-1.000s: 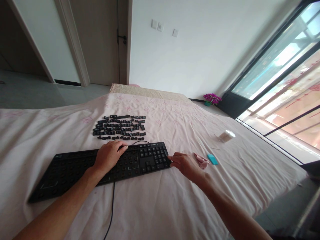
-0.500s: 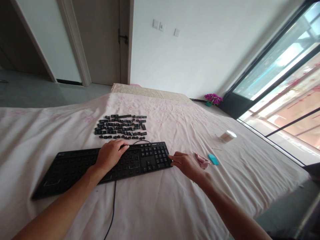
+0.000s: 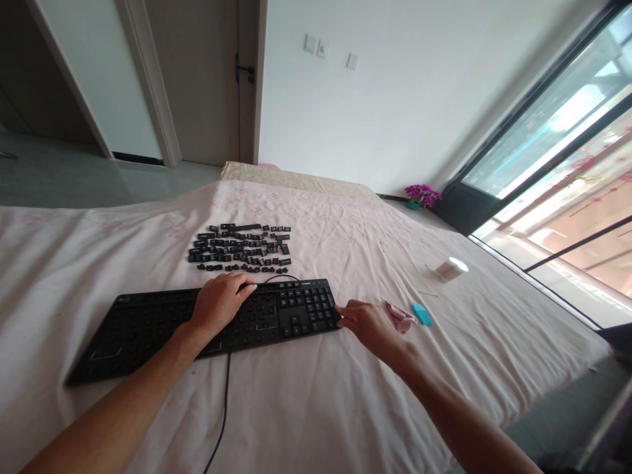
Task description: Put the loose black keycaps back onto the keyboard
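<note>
Black keyboard lies under the flat, open-fingered left hand; right hand fingers, loosely extended, touch its end.

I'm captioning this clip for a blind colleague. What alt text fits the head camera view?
A person's left hand rests on a black keyboard with most keys removed, on a pink bedsheet; the right hand touches its right end. Loose black keycaps lie beyond it.
</note>
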The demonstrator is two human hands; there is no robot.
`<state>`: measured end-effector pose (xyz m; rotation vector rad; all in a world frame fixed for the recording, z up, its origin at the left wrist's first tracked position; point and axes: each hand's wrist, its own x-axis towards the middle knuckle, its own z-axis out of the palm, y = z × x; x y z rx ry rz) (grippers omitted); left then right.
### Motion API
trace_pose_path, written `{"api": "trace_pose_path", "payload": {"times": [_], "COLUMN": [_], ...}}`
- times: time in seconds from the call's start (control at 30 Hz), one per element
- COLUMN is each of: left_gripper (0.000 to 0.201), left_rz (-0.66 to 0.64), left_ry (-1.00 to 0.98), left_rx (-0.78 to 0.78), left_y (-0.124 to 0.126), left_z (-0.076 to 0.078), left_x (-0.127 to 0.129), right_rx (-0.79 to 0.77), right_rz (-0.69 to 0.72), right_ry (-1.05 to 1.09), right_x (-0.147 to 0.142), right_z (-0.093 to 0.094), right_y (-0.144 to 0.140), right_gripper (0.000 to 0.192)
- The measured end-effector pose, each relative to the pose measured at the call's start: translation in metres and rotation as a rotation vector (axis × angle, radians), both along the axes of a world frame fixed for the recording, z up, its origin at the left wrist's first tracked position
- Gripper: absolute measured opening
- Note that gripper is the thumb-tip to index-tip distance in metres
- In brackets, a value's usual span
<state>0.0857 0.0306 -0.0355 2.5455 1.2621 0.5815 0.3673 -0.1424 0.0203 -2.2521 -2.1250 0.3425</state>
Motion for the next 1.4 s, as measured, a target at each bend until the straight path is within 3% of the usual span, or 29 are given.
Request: {"api": "trace_pose_path", "payload": {"times": [0.23, 0.47, 0.63, 1.07, 1.4], "left_gripper": [0.023, 0.022, 0.022, 0.021, 0.021], "left_rz": [-0.001, -0.005, 0.0, 0.016, 0.011], "left_ry": [0.008, -0.005, -0.016, 0.002, 0.009], "left_rx": [-0.004, -0.006, -0.003, -0.015, -0.008], "left_y": [-0.001, 0.0, 0.001, 0.0, 0.001], "left_z": [0.002, 0.0, -0.001, 0.002, 0.0], "left_x": [0.0, 0.0, 0.0, 0.001, 0.0], "right_rx": [0.012, 0.069, 0.151, 0.153, 0.226], "right_rz": [0.095, 0.072, 0.029, -0.168, -0.135], "right_ry": [0.0, 0.128, 0.312, 0.724, 0.648], "right_x": [0.003, 0.009, 0.015, 0.033, 0.026], "right_z": [0.002, -0.004, -0.015, -0.05, -0.048], "right_y": [0.0, 0.0, -0.003, -0.005, -0.006], "right_gripper": [0.017, 0.02, 0.025, 0.036, 0.033]}}
